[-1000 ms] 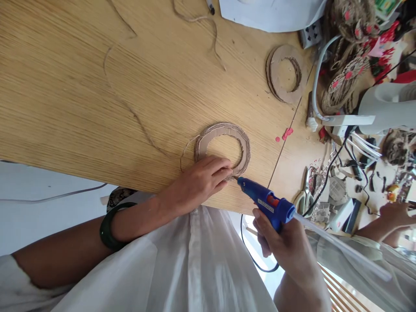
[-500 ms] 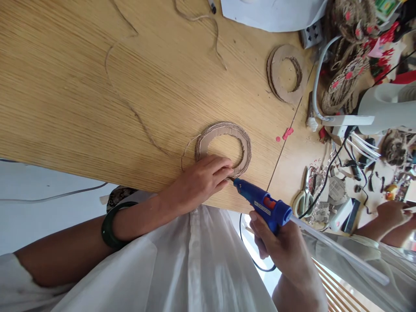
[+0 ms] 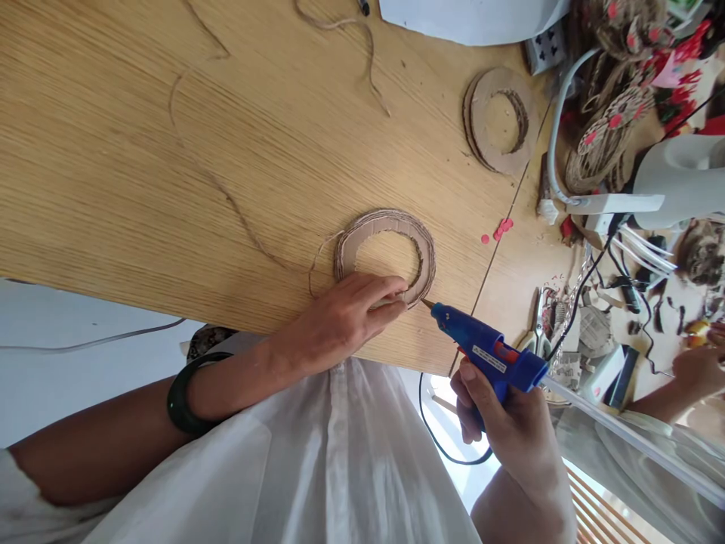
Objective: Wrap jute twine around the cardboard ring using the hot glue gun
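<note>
A cardboard ring (image 3: 369, 229) with twine wound around its outer edge lies on the table near its front edge. My left hand (image 3: 345, 313) grips the lower part of the ring, thumb and fingers closed on it. In my right hand (image 3: 504, 423) is a blue hot glue gun (image 3: 481, 344), gripped by its handle, with a long clear glue stick (image 3: 623, 431) sticking out of its back. The nozzle points at the ring's lower right edge; I cannot tell whether it touches. Loose twine (image 3: 226, 193) trails from the ring's left side across the table.
Stacked cardboard rings (image 3: 479, 113) lie farther back at the right. Red paper dots (image 3: 501, 229), scissors (image 3: 535, 332) and a power strip (image 3: 617, 204) with cables are to the right. White paper (image 3: 470, 19) lies at the back. A co-worker's hand (image 3: 699, 370) shows at far right.
The glue gun has moved right and slightly down, its nozzle shifting away from my left fingertips along the ring's edge. My left hand stays on the ring.
</note>
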`<state>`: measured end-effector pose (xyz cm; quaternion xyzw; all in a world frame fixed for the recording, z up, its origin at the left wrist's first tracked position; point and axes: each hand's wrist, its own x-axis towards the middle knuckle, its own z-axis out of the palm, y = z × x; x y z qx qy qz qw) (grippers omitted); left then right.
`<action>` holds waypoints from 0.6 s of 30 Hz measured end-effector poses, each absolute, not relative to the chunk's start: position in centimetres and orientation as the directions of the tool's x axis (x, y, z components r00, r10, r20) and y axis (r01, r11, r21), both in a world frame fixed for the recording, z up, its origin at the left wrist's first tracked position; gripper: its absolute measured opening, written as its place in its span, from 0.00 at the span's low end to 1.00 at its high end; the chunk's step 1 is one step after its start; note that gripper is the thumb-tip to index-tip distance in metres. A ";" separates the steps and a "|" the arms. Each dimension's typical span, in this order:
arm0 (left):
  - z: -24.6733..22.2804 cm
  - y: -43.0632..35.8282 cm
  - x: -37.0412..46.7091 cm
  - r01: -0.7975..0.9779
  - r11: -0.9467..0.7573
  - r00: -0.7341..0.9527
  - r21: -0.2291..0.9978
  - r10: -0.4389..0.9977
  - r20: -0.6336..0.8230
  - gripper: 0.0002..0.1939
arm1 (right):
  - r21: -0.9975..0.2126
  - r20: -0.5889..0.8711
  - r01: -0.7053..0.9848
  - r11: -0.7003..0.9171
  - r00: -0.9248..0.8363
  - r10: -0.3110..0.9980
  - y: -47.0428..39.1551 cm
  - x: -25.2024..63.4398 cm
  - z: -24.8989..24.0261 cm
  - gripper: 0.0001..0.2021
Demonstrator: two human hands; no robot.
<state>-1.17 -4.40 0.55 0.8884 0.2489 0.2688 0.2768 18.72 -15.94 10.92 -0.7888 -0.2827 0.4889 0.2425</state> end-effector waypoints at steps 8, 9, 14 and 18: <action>0.7 -4.5 -1.1 0.324 -0.684 0.738 0.653 0.615 0.277 0.14 | -0.638 -0.667 0.210 -0.741 0.330 0.668 -16.2 19.1 10.7 0.20; 0.7 -4.5 -1.1 0.325 -0.682 0.738 0.655 0.616 0.275 0.14 | -0.632 -0.671 0.218 -0.744 0.327 0.666 -16.2 19.2 10.6 0.21; 0.6 -4.6 -1.1 0.302 -0.642 0.699 0.705 0.652 0.294 0.10 | -0.601 -0.688 0.256 -0.757 0.318 0.653 -16.1 19.4 10.1 0.21; 0.5 -4.7 -1.0 0.293 -0.605 0.683 0.741 0.674 0.281 0.08 | -0.601 -0.686 0.265 -0.754 0.311 0.657 -16.0 19.4 9.9 0.21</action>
